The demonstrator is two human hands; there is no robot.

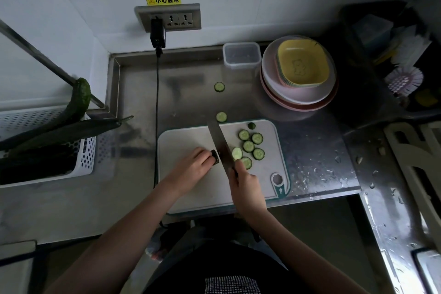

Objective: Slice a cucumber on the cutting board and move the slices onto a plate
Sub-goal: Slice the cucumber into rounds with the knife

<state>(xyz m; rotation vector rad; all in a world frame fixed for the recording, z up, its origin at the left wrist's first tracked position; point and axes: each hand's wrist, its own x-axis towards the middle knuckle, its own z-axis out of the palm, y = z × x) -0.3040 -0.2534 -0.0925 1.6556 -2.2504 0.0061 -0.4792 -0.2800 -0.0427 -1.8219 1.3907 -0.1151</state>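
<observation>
- slicing stage, well advanced: only a short dark stub of cucumber (215, 156) left on the cutting board (191, 188), near its middle.
- left hand (196, 162) curled over the stub, fingertips pinching it down against the board.
- right hand (245, 186) wrapped round the knife handle; knife (220, 143) blade angled across the board, edge set just beside the stub's cut face, apparently on the next cut.
- about seven cut slices (249, 146) lying loose on the board, right of the blade, some touching; one small dark end piece (251, 125) near the board's far edge.
- two stray slices off the board on the steel tabletop (186, 93): one (221, 117) just beyond the far edge, one (219, 86) farther back.
- transfer not begun, judging by the layout: no slices seen on any plate; stack of plates (281, 93) with a yellow dish (303, 64) on top stands at the back right, well apart from the board.
- remaining, by estimate: one or two cuts, then gathering board slices and the two strays onto a plate.
- hidden or unclear: most of the stub covered by the left fingers, true length not readable; knife handle buried in the right hand; lowest slice partly behind that hand, so slice count uncertain; dim light, so contact between blade and board not confirmable.
- more whole cucumbers (71, 126) in a white basket (86, 157) at left, partly cut off by the frame.
</observation>
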